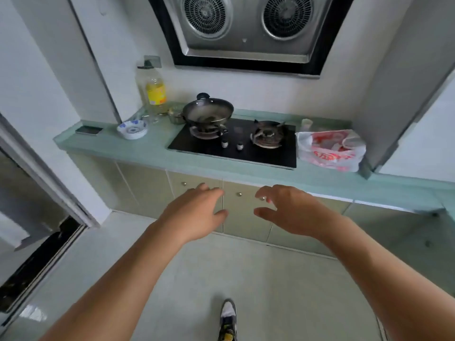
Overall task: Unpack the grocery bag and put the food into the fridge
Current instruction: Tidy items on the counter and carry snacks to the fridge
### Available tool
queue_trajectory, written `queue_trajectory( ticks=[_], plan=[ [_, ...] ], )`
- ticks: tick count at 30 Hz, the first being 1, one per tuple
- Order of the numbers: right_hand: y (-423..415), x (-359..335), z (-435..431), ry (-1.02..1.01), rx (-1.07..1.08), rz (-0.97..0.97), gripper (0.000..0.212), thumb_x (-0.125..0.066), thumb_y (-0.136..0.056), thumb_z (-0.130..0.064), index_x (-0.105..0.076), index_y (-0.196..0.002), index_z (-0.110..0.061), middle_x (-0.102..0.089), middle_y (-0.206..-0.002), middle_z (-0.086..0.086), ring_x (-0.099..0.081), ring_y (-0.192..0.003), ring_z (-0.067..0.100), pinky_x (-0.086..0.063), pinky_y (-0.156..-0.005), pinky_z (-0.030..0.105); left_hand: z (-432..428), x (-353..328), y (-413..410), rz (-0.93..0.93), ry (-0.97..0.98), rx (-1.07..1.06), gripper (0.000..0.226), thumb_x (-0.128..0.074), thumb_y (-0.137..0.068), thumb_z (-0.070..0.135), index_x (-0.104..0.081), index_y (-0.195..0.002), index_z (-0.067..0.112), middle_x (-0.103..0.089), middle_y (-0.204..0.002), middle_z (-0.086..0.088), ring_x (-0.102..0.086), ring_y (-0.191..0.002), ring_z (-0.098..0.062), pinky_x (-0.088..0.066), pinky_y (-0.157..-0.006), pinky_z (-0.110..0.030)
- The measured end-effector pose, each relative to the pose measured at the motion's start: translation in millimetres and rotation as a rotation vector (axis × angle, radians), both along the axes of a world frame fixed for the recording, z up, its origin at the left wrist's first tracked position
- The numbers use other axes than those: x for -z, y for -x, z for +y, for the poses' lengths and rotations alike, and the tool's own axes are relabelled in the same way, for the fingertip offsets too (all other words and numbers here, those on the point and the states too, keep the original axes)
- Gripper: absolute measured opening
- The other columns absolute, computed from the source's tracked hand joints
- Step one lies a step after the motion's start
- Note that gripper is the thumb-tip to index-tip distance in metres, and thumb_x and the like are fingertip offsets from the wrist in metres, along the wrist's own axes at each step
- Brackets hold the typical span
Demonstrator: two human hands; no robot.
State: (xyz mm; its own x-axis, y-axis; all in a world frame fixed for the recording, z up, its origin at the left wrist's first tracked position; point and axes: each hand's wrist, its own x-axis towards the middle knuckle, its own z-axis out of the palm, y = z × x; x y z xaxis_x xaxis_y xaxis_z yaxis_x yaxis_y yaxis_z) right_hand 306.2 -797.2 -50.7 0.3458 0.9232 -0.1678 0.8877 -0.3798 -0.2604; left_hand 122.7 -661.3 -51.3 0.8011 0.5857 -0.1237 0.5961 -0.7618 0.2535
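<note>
Grocery bag (330, 150) contents hidden inside its plastic, shoe (227, 318) cut by bottom edge, range hood (246, 33) cropped at top

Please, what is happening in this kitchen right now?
A person stands facing the counter with the left hand and right hand held out in front, both empty and relaxed. The red-and-white grocery bag sits on the counter to the right of the stove, not yet touched. A wok rests on the stove's left burner.
</note>
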Motion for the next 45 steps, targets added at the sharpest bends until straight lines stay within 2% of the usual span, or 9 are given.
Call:
queue_trajectory(
  ticks=[5, 9, 12, 16, 23, 30, 34, 40, 45],
  plan=[
    [-80.7, 9.9, -3.8, 0.034, 0.180, -0.024, 0.047, -0.054, -0.096, -0.055, -0.051, -0.136, -0.031, -0.062, -0.124, 0.000, -0.060, -0.112, 0.023, -0.049, -0.096, 0.041, 28.7, 18.6, -109.9, 0.026, 0.041, 0.173, 0.053, -0.049, -0.095, 0.051, -0.042, -0.143, 0.031, -0.046, -0.133, 0.003, -0.054, -0.116, -0.021, -0.049, -0.093, -0.042],
    [-133.8, 12.6, 6.4, 0.059, 0.300, -0.026, 0.047, -0.054, -0.096, -0.054, -0.051, -0.136, -0.030, -0.062, -0.127, 0.000, -0.060, -0.115, 0.022, -0.049, -0.096, 0.041, 52.4, 24.0, -182.7, 0.021, 0.064, 0.282, 0.049, -0.049, -0.096, 0.047, -0.043, -0.142, 0.032, -0.046, -0.133, 0.005, -0.053, -0.114, -0.019, -0.049, -0.089, -0.039],
    [-163.6, 17.8, 17.3, 0.074, 0.354, -0.015, 0.049, -0.053, -0.097, -0.054, -0.050, -0.139, -0.028, -0.061, -0.127, 0.000, -0.060, -0.114, 0.022, -0.050, -0.095, 0.040, 72.6, 26.4, -227.0, 0.040, 0.043, 0.331, 0.049, -0.048, -0.096, 0.047, -0.043, -0.142, 0.032, -0.045, -0.135, 0.005, -0.052, -0.116, -0.020, -0.048, -0.087, -0.038],
    [-197.0, 28.4, 22.8, 0.056, 0.414, 0.009, 0.050, -0.055, -0.097, -0.052, -0.049, -0.139, -0.027, -0.062, -0.126, 0.002, -0.060, -0.113, 0.024, -0.050, -0.095, 0.041, 87.4, 30.6, -280.2, 0.049, 0.019, 0.410, 0.051, -0.048, -0.097, 0.049, -0.042, -0.145, 0.031, -0.044, -0.140, 0.002, -0.048, -0.124, -0.021, -0.048, -0.093, -0.041],
    [-260.3, 47.4, 15.5, 0.065, 0.514, 0.027, 0.050, -0.052, -0.098, -0.053, -0.048, -0.141, -0.028, -0.059, -0.127, 0.001, -0.056, -0.115, 0.022, -0.048, -0.092, 0.037, 95.5, 50.2, -358.0, 0.084, 0.048, 0.504, 0.051, -0.048, -0.097, 0.048, -0.042, -0.145, 0.030, -0.046, -0.134, 0.003, -0.048, -0.118, -0.021, -0.049, -0.086, -0.039],
    [-346.8, 70.0, 34.4, 0.063, 0.486, 0.081, 0.051, -0.052, -0.098, -0.052, -0.048, -0.142, -0.026, -0.058, -0.134, 0.003, -0.057, -0.121, 0.024, -0.049, -0.099, 0.040, 106.6, 71.5, -439.6, 0.101, 0.074, 0.510, 0.051, -0.049, -0.097, 0.047, -0.042, -0.146, 0.031, -0.047, -0.135, 0.003, -0.052, -0.117, -0.019, -0.051, -0.085, -0.038],
    [-424.3, 84.4, 59.2, 0.038, 0.433, 0.089, 0.051, -0.053, -0.099, -0.050, -0.049, -0.142, -0.024, -0.058, -0.138, 0.004, -0.056, -0.125, 0.025, -0.048, -0.101, 0.043, 119.8, 83.3, -497.1, 0.114, 0.070, 0.457, 0.051, -0.050, -0.097, 0.047, -0.042, -0.145, 0.031, -0.047, -0.132, 0.004, -0.053, -0.115, -0.018, -0.051, -0.087, -0.040],
    [-543.2, 101.9, 79.1, 0.016, 0.349, 0.110, 0.046, -0.055, -0.100, -0.041, -0.052, -0.139, -0.017, -0.054, -0.145, 0.007, -0.054, -0.128, 0.028, -0.046, -0.103, 0.040, 130.3, 95.2, -588.1, 0.093, 0.080, 0.377, 0.048, -0.050, -0.097, 0.044, -0.044, -0.143, 0.031, -0.049, -0.130, 0.005, -0.054, -0.115, -0.018, -0.051, -0.088, -0.041],
    [-610.3, 125.7, 91.5, 0.039, 0.293, 0.150, 0.049, -0.052, -0.102, -0.038, -0.045, -0.146, -0.019, -0.052, -0.146, 0.010, -0.054, -0.127, 0.031, -0.046, -0.105, 0.044, 133.1, 112.8, -641.7, 0.102, 0.099, 0.315, 0.046, -0.051, -0.097, 0.042, -0.045, -0.142, 0.031, -0.050, -0.132, 0.004, -0.056, -0.113, -0.018, -0.052, -0.087, -0.042]
  ],
)
